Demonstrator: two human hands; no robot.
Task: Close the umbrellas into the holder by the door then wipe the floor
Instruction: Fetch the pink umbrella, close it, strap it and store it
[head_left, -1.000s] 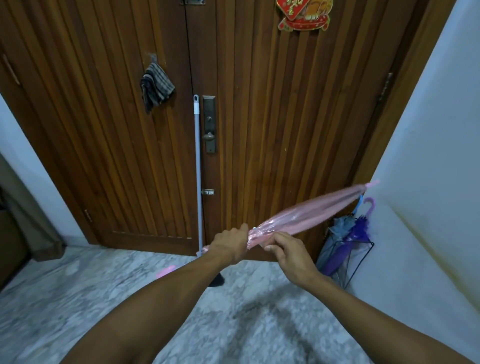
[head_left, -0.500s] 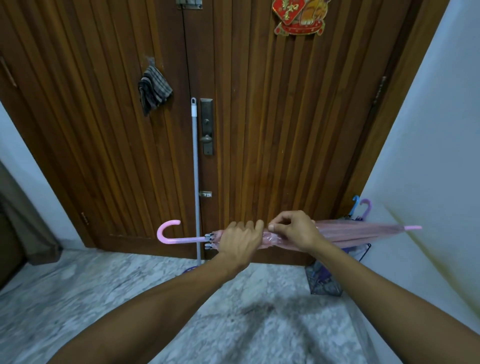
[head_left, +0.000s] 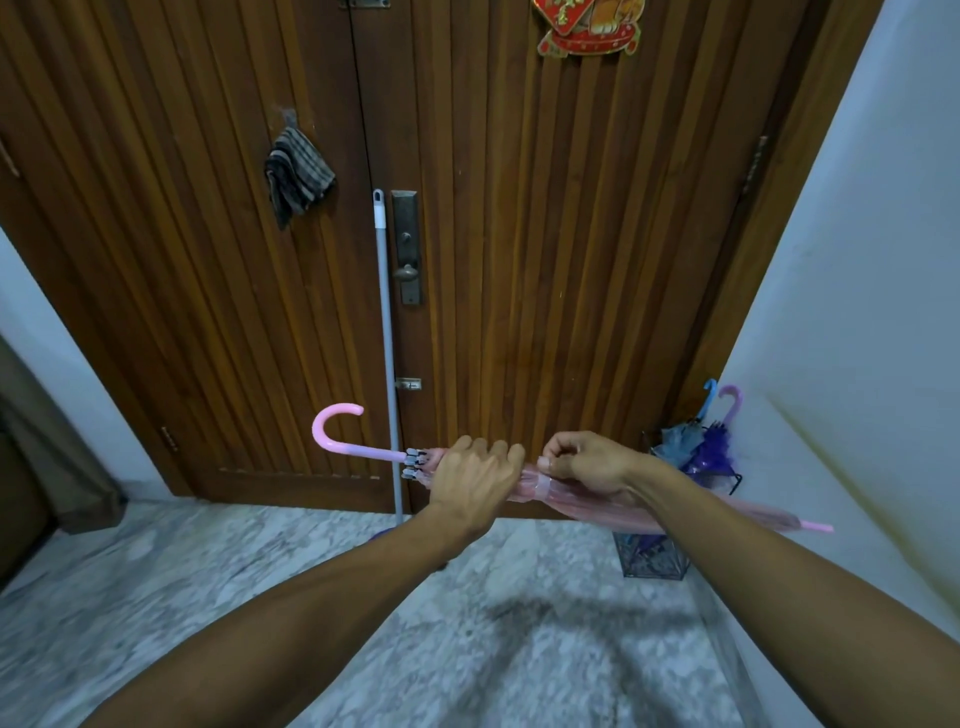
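Observation:
A folded pink umbrella (head_left: 670, 514) lies almost level in front of me, curved handle to the left, tip to the lower right. My left hand (head_left: 475, 480) grips its folded canopy near the handle end. Just right of it, my right hand (head_left: 587, 465) pinches the canopy with curled fingers. A wire umbrella holder (head_left: 654, 558) stands on the floor by the right door frame, holding a blue umbrella (head_left: 680, 439) and a purple umbrella (head_left: 714, 452). A grey mop pole (head_left: 385, 332) leans upright against the wooden door (head_left: 545, 260).
A striped cloth (head_left: 296, 174) hangs on a hook on the left door leaf. A white wall (head_left: 857, 312) closes the right side. The marble floor (head_left: 156, 597) spreads below. Dark furniture (head_left: 31, 488) stands at the far left.
The umbrella swung from pointing up-right to nearly level, its tip now dipping lower right and its handle showing at the left. My right hand shifted to the top of the canopy.

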